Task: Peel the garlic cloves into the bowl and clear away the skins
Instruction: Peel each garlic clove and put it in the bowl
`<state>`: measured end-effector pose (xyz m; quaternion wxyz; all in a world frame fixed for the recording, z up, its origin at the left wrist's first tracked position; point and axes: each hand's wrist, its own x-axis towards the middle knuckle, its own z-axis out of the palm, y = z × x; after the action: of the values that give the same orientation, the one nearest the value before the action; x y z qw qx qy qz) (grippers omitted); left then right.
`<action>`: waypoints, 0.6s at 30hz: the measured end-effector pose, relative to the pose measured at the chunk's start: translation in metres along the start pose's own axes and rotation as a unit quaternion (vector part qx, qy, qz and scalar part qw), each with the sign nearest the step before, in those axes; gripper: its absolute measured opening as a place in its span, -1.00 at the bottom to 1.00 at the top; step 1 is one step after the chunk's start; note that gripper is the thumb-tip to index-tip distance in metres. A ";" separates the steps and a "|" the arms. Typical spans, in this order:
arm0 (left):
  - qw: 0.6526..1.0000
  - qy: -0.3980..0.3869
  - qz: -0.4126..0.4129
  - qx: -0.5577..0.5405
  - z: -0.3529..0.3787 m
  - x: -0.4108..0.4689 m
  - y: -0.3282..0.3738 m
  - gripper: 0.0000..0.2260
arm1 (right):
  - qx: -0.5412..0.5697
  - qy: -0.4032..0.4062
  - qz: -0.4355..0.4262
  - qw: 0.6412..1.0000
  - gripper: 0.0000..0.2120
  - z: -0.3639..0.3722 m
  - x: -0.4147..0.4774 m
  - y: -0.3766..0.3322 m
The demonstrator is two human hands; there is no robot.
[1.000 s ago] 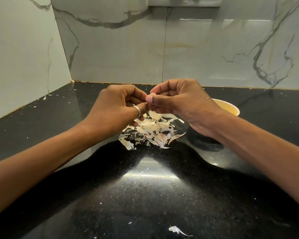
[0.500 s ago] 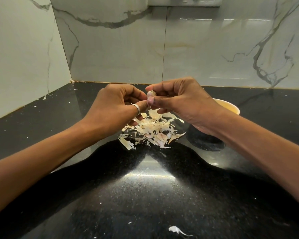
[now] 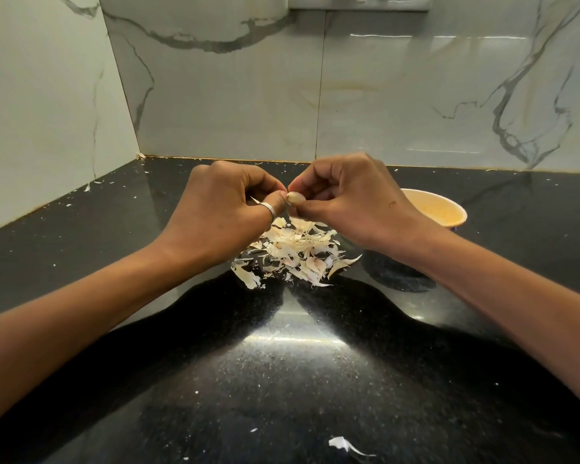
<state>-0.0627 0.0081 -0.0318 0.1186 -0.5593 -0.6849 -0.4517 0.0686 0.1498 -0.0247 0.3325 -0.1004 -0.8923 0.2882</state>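
Note:
A pale garlic clove (image 3: 295, 197) is pinched between the thumb and fingers of my right hand (image 3: 349, 199), held above the counter. My left hand (image 3: 221, 212), with a ring on the thumb, has its fingers curled and its thumb tip pressed against the clove's left side. Directly below both hands lies a heap of dry garlic skins (image 3: 295, 256) on the black counter. A cream bowl (image 3: 449, 212) stands just right of my right hand, partly hidden by the wrist; its contents are hard to make out.
The black speckled counter (image 3: 282, 380) runs into a corner of marble-look wall tiles (image 3: 215, 112). One loose skin (image 3: 344, 443) lies near the front edge. Tiny skin flakes (image 3: 91, 185) dot the left side of the counter.
The clove has turned between the fingertips and shows more of its pale side now. Both hands stay above the skin heap, almost unmoved.

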 end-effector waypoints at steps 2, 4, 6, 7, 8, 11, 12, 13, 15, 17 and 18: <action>1.000 -0.001 0.013 0.014 0.001 -0.001 0.000 -0.91 | -0.030 0.005 -0.015 0.999 -0.86 0.001 -0.001 0.000; 0.999 -0.006 0.036 0.030 0.001 -0.001 -0.001 -0.90 | -0.052 0.006 -0.022 0.998 -0.86 0.000 -0.001 0.000; 0.995 -0.008 0.076 0.064 0.000 -0.001 -0.003 -0.88 | -0.066 0.003 -0.029 0.997 -0.88 -0.002 -0.001 -0.001; 0.992 -0.010 0.097 0.083 0.000 0.000 -0.004 -0.85 | -0.069 0.002 -0.033 0.997 -0.88 -0.002 -0.001 -0.002; 0.988 -0.012 0.113 0.100 -0.001 0.000 -0.006 -0.81 | -0.072 -0.002 -0.038 0.997 -0.89 -0.002 -0.001 -0.002; 0.981 -0.025 0.144 0.130 -0.001 0.000 -0.009 -0.71 | -0.084 -0.010 -0.047 0.995 -0.89 -0.002 -0.001 -0.003; 0.978 -0.027 0.153 0.139 -0.001 0.000 -0.010 -0.70 | -0.085 -0.012 -0.050 0.995 -0.90 -0.002 -0.001 -0.003; 0.975 -0.027 0.161 0.149 0.000 -0.001 -0.010 -0.70 | -0.087 -0.015 -0.053 0.995 -0.91 -0.002 -0.001 -0.002; 0.971 -0.023 0.172 0.166 0.001 -0.002 -0.008 -0.71 | -0.089 -0.020 -0.058 0.994 -0.91 -0.002 -0.001 -0.002; 0.970 -0.021 0.172 0.172 0.001 -0.003 -0.007 -0.73 | -0.089 -0.023 -0.061 0.994 -0.92 -0.001 0.000 -0.002; 0.970 -0.020 0.170 0.172 0.002 -0.003 -0.007 -0.73 | -0.089 -0.023 -0.061 0.994 -0.93 -0.001 0.000 -0.001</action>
<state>-0.0666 0.0076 -0.0382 0.2745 -0.6477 -0.6491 -0.2893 0.0692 0.1489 -0.0236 0.3185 -0.0679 -0.9263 0.1895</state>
